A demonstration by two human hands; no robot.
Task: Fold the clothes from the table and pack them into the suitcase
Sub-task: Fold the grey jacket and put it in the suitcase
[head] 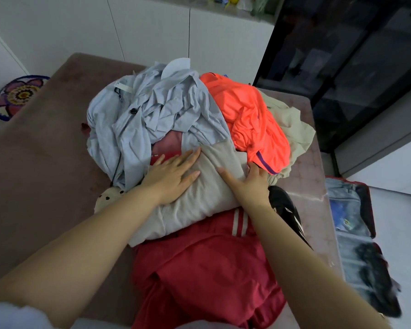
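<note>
A heap of clothes lies on the brown table (45,162). A beige garment (199,200) lies at the front of the heap, over a red garment with white stripes (207,276). My left hand (173,176) rests flat on the beige garment with straight fingers. My right hand (249,181) lies on its right side, thumb out and fingertips tucked under the orange garment's (252,119) edge. A crumpled light-blue garment (152,115) fills the heap's back left. The open suitcase (356,236) lies on the floor to the right, with clothes inside.
A pale khaki garment (294,129) lies under the orange one at the right. A black item with white marks (285,207) sits by my right wrist. A small beige spotted item (109,198) pokes out at the left. White cabinets (152,32) stand behind; a dark glass cabinet (354,67) stands at the right.
</note>
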